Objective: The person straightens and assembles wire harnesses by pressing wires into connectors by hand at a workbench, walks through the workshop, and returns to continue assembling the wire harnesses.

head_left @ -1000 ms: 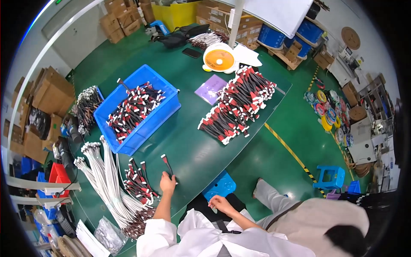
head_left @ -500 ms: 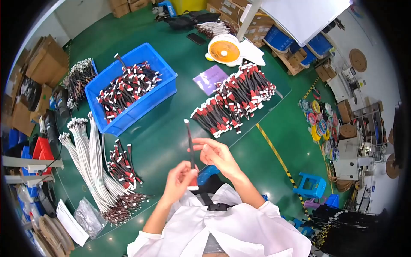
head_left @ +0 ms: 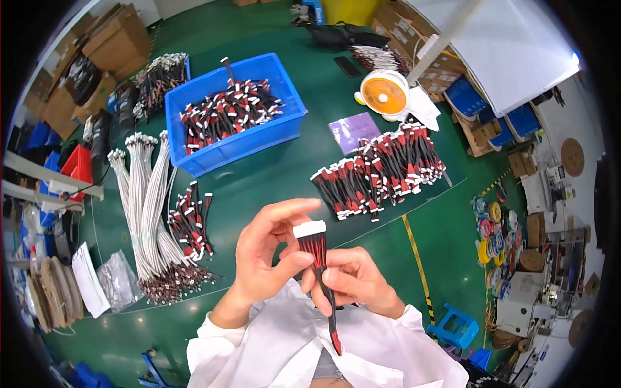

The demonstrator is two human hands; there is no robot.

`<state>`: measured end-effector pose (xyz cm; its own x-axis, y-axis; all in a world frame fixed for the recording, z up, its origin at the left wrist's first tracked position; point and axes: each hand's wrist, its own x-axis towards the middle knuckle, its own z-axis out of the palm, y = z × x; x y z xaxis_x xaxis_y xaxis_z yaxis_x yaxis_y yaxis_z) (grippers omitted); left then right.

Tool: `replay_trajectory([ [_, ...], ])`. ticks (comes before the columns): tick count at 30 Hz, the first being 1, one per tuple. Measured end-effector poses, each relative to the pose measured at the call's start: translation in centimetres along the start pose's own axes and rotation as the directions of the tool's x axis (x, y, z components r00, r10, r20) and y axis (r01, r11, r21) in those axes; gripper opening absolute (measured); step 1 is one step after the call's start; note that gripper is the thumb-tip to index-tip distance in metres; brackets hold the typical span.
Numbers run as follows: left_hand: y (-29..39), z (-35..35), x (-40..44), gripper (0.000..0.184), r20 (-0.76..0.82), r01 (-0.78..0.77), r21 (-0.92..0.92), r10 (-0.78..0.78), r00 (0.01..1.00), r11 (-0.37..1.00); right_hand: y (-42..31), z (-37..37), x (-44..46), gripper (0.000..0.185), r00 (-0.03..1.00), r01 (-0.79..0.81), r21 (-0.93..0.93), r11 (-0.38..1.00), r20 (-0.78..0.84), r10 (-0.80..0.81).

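A short black and red cable (head_left: pixel 317 258) with a wide white connector at its upper end is held up before my chest. My right hand (head_left: pixel 352 281) pinches its black middle between thumb and fingers. My left hand (head_left: pixel 268 249) is beside the white connector, thumb against the cable's red part and index finger raised. The cable's narrow red end points down. Beyond my hands, rows of similar cables (head_left: pixel 381 168) lie on the green table (head_left: pixel 259 178). A blue bin (head_left: pixel 236 147) holds many more, and a small pile (head_left: pixel 189 223) lies to the left.
White cable bundles (head_left: pixel 152 213) lie at the left, near a plastic bag (head_left: pixel 118 281). A purple sheet (head_left: pixel 354 132), an orange and white fan (head_left: pixel 384 95) and a phone (head_left: pixel 347 66) are farther back. A blue stool (head_left: pixel 455 326) stands on the floor at the right.
The cable was picked up from the table by my left hand. It has been turned, its wide connector now up, and my right hand has closed on it. The view has shifted.
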<state>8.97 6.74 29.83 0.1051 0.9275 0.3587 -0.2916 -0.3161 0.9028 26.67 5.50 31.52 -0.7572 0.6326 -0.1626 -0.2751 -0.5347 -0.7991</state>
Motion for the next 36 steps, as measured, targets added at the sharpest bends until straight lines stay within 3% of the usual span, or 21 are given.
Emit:
replay_trajectory([
  [2, 0.1, -0.2, 0.2, 0.038, 0.073, -0.102, 0.122, 0.094, 0.993, 0.987, -0.2, 0.6, 0.1, 0.032, 0.999, -0.026, -0.021, 0.999, 0.031, 0.027],
  [6, 0.9, 1.0, -0.6, 0.033, -0.077, -0.035, 0.064, 0.039, 0.996, 0.997, 0.1, 1.6, 0.4, 0.038, 0.987, -0.055, -0.022, 0.998, 0.147, 0.058],
  [8, 0.4, 0.8, -1.2, 0.033, -0.135, -0.092, -0.031, 0.087, 0.987, 0.995, 0.3, 1.9, 0.5, 0.041, 0.985, -0.029, -0.085, 0.996, 0.170, 0.043],
  [12, -0.5, 0.5, -2.0, 0.040, -0.121, -0.251, 0.040, 0.254, 0.960, 0.967, 1.0, 2.9, 0.4, 0.039, 0.985, 0.063, -0.044, 0.997, 0.164, -0.055],
  [18, 0.1, 0.7, -3.0, 0.043, -0.144, -0.240, 0.040, 0.244, 0.959, 0.970, 1.8, 4.3, -0.1, 0.044, 0.986, 0.008, 0.068, 0.998, 0.163, -0.019],
  [29, 0.3, 2.0, -4.0, 0.046, -0.193, -0.287, -0.038, 0.274, 0.942, 0.957, 3.3, 5.5, -0.7, 0.036, 0.956, 0.258, 0.073, 0.963, 0.126, -0.266],
  [36, 0.6, 2.4, -3.9, 0.040, -0.195, -0.277, -0.041, 0.264, 0.945, 0.960, 3.5, 5.7, -1.0, 0.037, 0.941, 0.325, 0.043, 0.945, 0.087, -0.328],
])
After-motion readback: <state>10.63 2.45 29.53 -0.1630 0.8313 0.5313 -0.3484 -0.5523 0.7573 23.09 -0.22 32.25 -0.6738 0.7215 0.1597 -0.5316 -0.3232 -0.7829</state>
